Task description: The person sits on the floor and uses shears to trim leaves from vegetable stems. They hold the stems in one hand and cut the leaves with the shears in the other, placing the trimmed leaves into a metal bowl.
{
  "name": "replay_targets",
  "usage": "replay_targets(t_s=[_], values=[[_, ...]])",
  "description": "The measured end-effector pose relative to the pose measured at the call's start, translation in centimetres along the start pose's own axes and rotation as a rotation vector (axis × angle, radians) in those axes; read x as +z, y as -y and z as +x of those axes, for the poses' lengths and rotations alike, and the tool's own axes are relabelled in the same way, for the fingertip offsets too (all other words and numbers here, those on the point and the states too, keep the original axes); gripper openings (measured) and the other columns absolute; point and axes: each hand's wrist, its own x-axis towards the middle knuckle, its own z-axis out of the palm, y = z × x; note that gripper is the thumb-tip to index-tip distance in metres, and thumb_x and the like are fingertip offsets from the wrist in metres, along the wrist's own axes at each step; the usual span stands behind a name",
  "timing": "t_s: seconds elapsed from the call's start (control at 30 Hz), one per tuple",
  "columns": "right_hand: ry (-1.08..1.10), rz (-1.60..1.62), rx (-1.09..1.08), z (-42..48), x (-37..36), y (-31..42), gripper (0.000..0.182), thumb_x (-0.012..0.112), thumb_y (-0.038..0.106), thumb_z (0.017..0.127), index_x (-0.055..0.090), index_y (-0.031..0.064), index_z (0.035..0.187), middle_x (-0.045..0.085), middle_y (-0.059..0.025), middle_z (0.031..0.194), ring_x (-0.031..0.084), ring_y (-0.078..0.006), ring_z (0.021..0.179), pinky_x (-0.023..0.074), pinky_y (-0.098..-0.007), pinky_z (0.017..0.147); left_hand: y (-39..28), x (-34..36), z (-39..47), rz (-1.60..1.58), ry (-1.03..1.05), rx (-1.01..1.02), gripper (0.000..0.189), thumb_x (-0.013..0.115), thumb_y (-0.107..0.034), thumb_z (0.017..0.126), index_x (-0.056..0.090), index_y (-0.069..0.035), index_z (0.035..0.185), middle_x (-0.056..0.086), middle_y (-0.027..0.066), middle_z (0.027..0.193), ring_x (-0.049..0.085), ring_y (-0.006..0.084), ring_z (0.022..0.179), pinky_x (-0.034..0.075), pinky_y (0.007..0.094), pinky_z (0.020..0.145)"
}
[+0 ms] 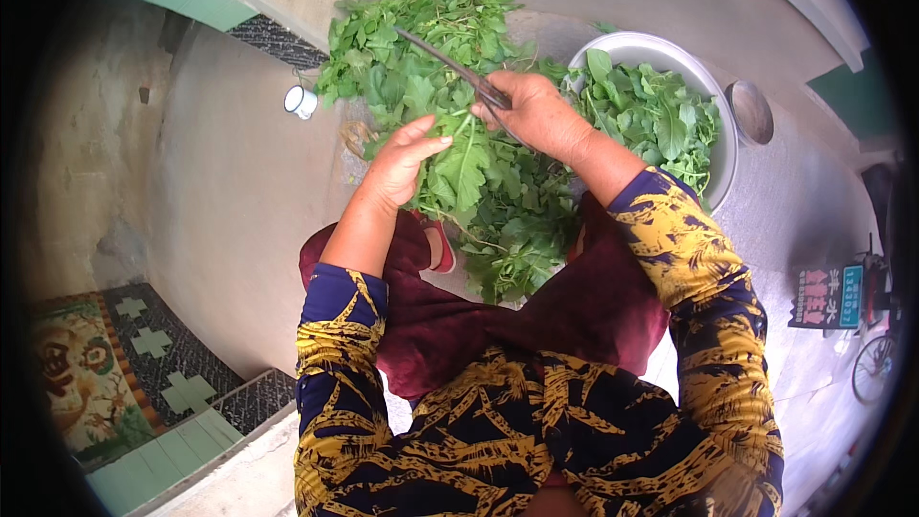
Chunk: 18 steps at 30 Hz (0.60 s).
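Observation:
My right hand (535,111) holds a pair of dark metal scissors (449,66), whose blades point up and left over a heap of leafy greens (423,36). The fingertips of that hand also pinch the pale stems of a leafy sprig (463,165), which hangs down between my hands. Beside the sprig, on its left, is my left hand (402,161), thumb and fingers apart; nothing is plainly gripped in it. More greens (524,237) lie between my knees. On the right a wide metal basin (726,151) contains loose green leaves (646,111).
A white enamel mug (300,102) is on the floor left of the heap. A round metal bowl (750,113) touches or nearly touches the basin's right side. Walls curve along the top and left. At the far right are a sign bearing writing (826,296) and a wheel (872,370).

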Motion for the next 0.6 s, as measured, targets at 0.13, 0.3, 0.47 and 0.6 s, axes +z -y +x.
replay_targets(t_s=[0.13,0.3,0.47,0.6], values=[[0.086,-0.075,0.038,-0.1,0.5,-0.6,0.016,0.063,0.014,0.078,0.056,-0.0001,0.075,0.053,-0.0165,0.061,0.049,-0.0257,0.054,0.0437,-0.0349,0.057,0.9,0.1,0.0,0.076,-0.109,-0.072,0.058,0.066,-0.015,0.079,0.041,0.006,0.127,0.054,0.0095,0.116,0.05,0.0168,0.106,0.037,0.0291,0.093],[0.175,0.014,0.047,0.5,1.0,-2.6,0.015,0.066,0.011,0.079,0.058,0.0015,0.087,0.05,-0.0035,0.063,0.045,-0.0098,0.058,0.0412,-0.0282,0.055,2.4,-1.7,1.8,0.074,0.04,-0.099,0.068,0.067,-0.017,0.079,0.033,0.009,0.132,0.049,0.0124,0.124,0.046,0.0185,0.112,0.033,0.0284,0.097],[0.134,-0.083,0.015,0.4,0.8,-2.0,0.013,0.066,0.01,0.079,0.058,0.0018,0.085,0.052,-0.0036,0.064,0.046,-0.0098,0.059,0.0412,-0.0281,0.055,1.6,-1.7,2.2,0.305,0.147,-0.022,0.056,0.067,-0.01,0.079,0.041,0.001,0.128,0.052,0.0058,0.12,0.05,0.0135,0.107,0.039,0.0273,0.092],[0.039,0.113,0.22,0.8,-1.8,-2.0,0.007,0.062,0.007,0.082,0.058,0.0018,0.085,0.055,0.0001,0.069,0.049,-0.0066,0.057,0.0426,-0.0223,0.052,2.0,-3.0,2.4,0.567,0.211,-0.006,0.052,0.069,-0.01,0.076,0.047,0.0,0.122,0.055,0.0069,0.117,0.052,0.0141,0.104,0.04,0.0277,0.092]])
